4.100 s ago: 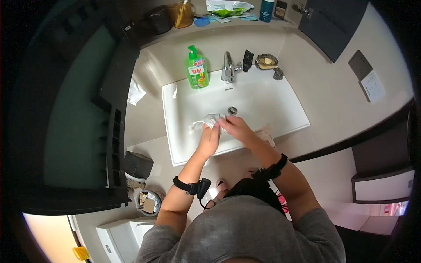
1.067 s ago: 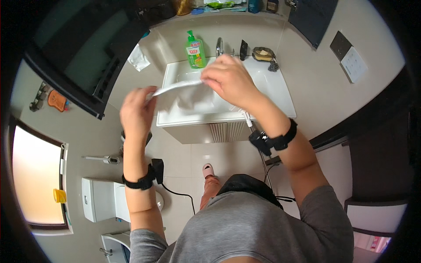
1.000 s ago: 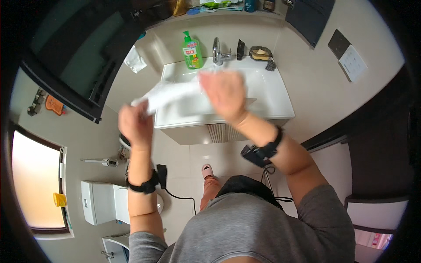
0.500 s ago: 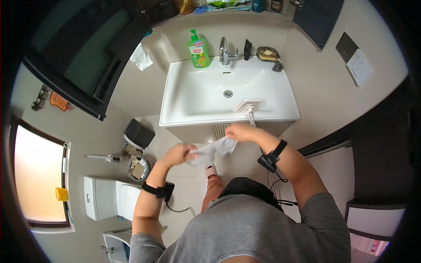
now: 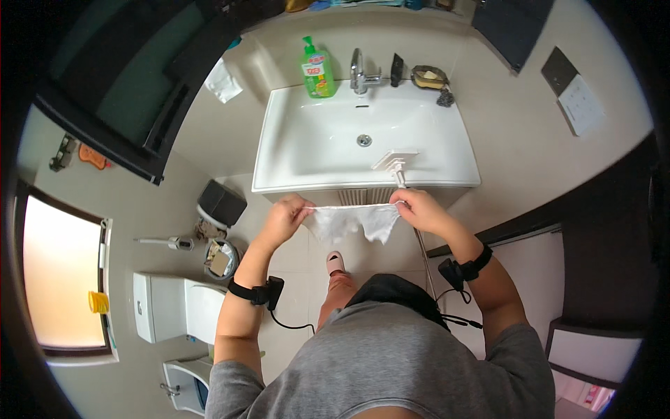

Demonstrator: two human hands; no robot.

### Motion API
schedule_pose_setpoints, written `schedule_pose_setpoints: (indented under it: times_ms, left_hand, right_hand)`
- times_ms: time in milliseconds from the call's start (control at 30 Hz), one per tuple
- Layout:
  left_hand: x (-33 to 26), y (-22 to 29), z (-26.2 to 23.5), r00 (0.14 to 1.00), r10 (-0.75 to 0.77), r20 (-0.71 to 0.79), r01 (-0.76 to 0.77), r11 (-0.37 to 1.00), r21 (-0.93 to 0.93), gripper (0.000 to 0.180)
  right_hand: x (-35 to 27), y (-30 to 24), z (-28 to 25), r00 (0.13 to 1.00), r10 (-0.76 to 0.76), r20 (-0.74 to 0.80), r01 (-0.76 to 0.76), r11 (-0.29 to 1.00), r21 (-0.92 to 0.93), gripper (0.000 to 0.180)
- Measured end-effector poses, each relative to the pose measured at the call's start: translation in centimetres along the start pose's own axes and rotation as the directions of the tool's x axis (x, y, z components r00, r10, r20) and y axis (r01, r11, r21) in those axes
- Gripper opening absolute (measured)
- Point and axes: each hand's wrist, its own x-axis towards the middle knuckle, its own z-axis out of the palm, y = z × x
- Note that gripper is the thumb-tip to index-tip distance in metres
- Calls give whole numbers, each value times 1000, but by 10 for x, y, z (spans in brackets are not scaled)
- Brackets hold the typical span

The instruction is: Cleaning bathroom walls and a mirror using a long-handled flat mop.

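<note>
We have a white cloth [image 5: 349, 222] stretched between our two hands, in front of the sink cabinet [image 5: 366, 197] and, in this view, just below the sink's front rim. Its long axis runs left to right, nearly parallel to that rim; the upper edge is pulled almost straight, while the loose lower edge hangs toward our body in two uneven lobes with a notch between them. Our left hand [image 5: 285, 218] pinches the left end of the upper edge between thumb and fingers, and our right hand [image 5: 422, 211] pinches the right end the same way. Beyond lies the white rectangular sink [image 5: 300, 143], a round metal drain [image 5: 363, 140] in its basin. Along its back stand a green pump bottle [image 5: 318, 75], a chrome faucet [image 5: 359, 75], a dark tube [image 5: 396, 71] and a soap dish [image 5: 427, 77]. A pale flat-headed object [image 5: 396, 162] shows at the front rim near our right hand. Around us is a bathroom with a pale tiled floor [image 5: 289, 286], a white toilet [image 5: 162, 311] and a bright window [image 5: 63, 276] to the left.
</note>
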Motion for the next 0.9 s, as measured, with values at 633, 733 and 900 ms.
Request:
schedule_pose_setpoints:
  times_ms: [633,733,900]
  left_hand:
    - [285,126,59,909,342,-239,-396,886,-241,13]
    - [322,136,70,929,338,-149,-370,847,-381,11]
    - [371,130,116,967,146,209,91,570,-816,15]
  right_hand:
    - [-105,-41,-144,484,-36,-874,-370,897,-242,8]
    - [-96,-45,-151,365,204,-908,-467,884,10,8]
    - [-49,-37,-153,575,101,-812,-169,986,3,10]
